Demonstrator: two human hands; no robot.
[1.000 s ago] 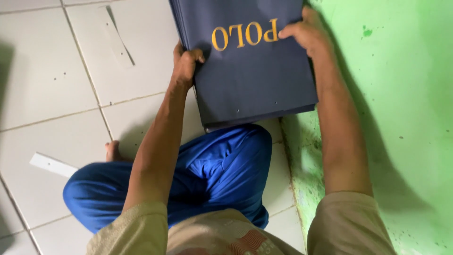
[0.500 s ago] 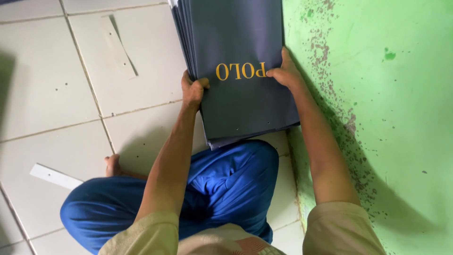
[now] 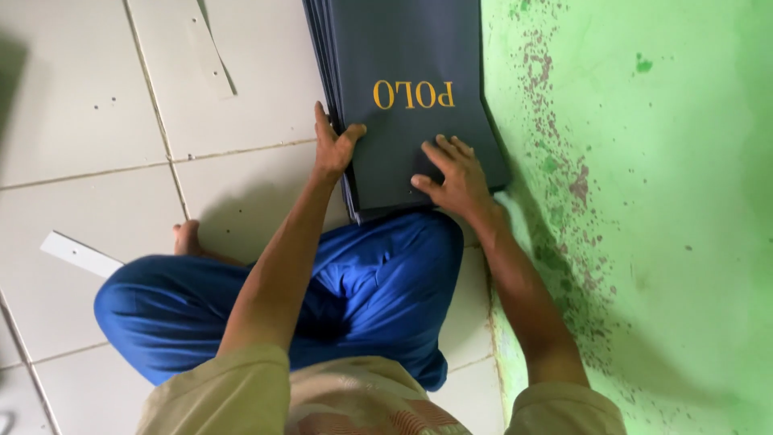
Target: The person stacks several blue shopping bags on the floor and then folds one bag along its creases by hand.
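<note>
Squaring up a stack of dark blue sheets [image 3: 411, 105] on the tiled floor [image 3: 80, 121] by the green wall [image 3: 644, 201]; left hand [image 3: 334, 149] clamps its edge, right hand [image 3: 455, 181] lies flat on top, fingers spread. Next probably needs even edges.

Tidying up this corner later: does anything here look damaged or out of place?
Yes. The green wall has flaking, speckled paint beside the stack of dark navy sheets, and two loose white strips lie on the white tiled floor.
</note>
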